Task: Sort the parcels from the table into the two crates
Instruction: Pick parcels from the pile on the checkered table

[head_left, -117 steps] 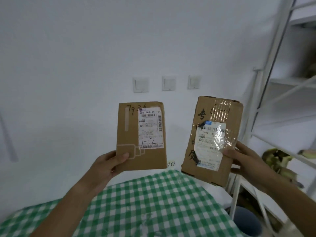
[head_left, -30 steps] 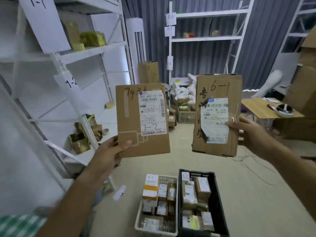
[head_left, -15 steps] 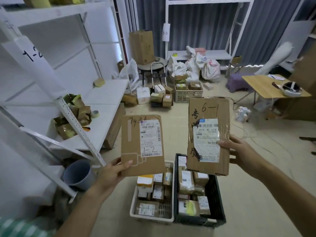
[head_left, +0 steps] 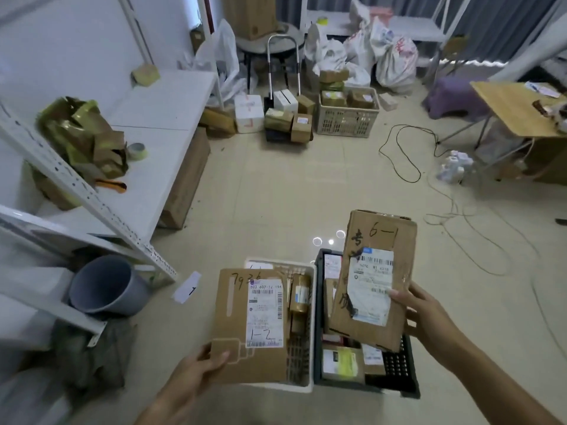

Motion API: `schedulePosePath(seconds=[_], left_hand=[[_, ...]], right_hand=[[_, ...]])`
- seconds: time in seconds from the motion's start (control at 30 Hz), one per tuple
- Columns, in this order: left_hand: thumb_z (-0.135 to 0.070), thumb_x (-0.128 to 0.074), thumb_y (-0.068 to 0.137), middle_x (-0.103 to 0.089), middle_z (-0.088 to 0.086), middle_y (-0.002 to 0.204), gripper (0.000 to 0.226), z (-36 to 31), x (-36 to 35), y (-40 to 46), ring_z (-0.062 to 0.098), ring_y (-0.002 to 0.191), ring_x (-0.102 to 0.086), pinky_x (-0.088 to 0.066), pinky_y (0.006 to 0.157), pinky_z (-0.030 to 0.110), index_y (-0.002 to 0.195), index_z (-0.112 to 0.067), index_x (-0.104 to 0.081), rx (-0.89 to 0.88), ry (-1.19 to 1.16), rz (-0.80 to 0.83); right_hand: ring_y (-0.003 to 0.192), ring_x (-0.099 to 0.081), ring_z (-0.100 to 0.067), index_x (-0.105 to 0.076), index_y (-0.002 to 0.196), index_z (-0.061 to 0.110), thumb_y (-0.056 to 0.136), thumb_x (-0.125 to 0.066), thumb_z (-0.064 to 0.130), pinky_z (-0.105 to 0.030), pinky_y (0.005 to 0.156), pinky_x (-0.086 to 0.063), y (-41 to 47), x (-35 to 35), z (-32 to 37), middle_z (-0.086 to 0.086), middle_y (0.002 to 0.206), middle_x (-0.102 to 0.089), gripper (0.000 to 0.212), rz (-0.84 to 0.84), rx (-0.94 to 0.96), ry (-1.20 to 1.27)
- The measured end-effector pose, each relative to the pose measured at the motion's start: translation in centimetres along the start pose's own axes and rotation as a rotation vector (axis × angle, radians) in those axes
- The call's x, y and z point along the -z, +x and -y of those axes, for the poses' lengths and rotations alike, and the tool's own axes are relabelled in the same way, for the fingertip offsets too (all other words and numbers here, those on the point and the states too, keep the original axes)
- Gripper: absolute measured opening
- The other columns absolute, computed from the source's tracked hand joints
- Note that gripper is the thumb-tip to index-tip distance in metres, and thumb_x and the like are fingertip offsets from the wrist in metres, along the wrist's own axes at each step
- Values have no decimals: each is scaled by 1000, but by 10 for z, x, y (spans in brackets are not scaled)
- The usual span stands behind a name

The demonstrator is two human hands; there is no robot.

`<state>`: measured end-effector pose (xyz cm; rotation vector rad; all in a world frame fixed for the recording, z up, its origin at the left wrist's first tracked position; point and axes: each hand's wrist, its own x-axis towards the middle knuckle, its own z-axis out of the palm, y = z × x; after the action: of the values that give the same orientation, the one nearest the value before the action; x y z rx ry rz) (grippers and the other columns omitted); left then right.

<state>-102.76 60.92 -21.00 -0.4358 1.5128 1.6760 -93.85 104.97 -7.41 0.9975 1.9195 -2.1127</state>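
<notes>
Two parcels held label-up for reading: left hand [head_left: 196, 374] pinches parcel marked 1-2 [head_left: 245, 326] over white crate [head_left: 310, 332]; right hand [head_left: 425, 314] grips parcel marked 6-1 [head_left: 372, 280] over black crate [head_left: 408, 384], apparently matching destinations.

Two crates [head_left: 314, 326] side by side (floor)

The room was evenly and rather dimly lit, with a cool, washed-out cast. Three small bright spots of glare sat on the glossy floor [head_left: 276, 210], reflections of lamps overhead. Shadows were soft and faint. The wide lens bent the shelf rack [head_left: 92, 194] at the left edge, and the corners looked smeared. Print on the labels stayed slightly soft.
</notes>
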Motion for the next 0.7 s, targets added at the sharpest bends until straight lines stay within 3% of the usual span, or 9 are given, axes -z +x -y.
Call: schedulePosePath(seconds=[0.1, 0.23, 0.33, 0.4, 0.53, 0.6, 0.7], left_hand=[[-9, -92, 65, -72, 24, 123, 74, 39, 20, 34, 43, 116, -69, -47, 110, 55, 132, 4, -64, 97, 68, 3], [-19, -104, 55, -74, 22, 121, 80, 90, 24, 83, 34, 110, -74, -61, 84, 34, 125, 2, -70, 247, 158, 45], [-26, -103, 59, -73, 20, 124, 72, 119, 20, 121, 35, 115, -72, -59, 88, 34, 121, -5, -76, 342, 194, 64], [-24, -99, 63, -75, 17, 122, 68, 134, 20, 150, 34, 114, -72, -57, 94, 37, 125, -8, -75, 362, 258, 30], [-23, -95, 70, -78, 12, 116, 69, 143, 26, 207, 30, 106, -75, -60, 84, 33, 132, -9, -69, 385, 423, -2], [-34, -97, 64, -77, 9, 119, 78, 139, 31, 235, 26, 108, -75, -59, 89, 33, 133, -12, -68, 344, 524, -8], [-33, -91, 78, -69, 2, 130, 67, 132, 33, 276, 13, 112, -69, -54, 91, 22, 138, -23, -63, 288, 725, 28]], right_hand=[[103, -75, -25, -62, 133, 32, 80, -73, 36, -50, 86, -60, 41, 5, -52, -1, 119, -76, 54, -26, -70, 39], [103, -75, -23, -69, 122, 38, 71, -78, 41, -57, 99, -53, 98, 11, -125, 1, 120, -75, 51, -35, -154, 73], [106, -74, -22, -72, 115, 43, 68, -81, 43, -56, 100, -52, 142, 16, -175, 2, 121, -75, 48, -10, -213, 91], [107, -73, -20, -71, 117, 46, 69, -86, 44, -54, 96, -54, 166, 19, -203, 5, 124, -74, 51, 29, -235, 88], [107, -73, -16, -69, 118, 49, 66, -87, 51, -49, 91, -54, 208, 28, -244, 9, 124, -73, 55, 59, -266, 78], [106, -73, -17, -70, 118, 49, 67, -85, 49, -51, 93, -54, 226, 32, -261, 9, 124, -73, 53, 58, -271, 73], [104, -74, -17, -71, 117, 46, 67, -82, 48, -50, 90, -54, 247, 31, -279, 8, 122, -74, 52, 70, -266, 60]])
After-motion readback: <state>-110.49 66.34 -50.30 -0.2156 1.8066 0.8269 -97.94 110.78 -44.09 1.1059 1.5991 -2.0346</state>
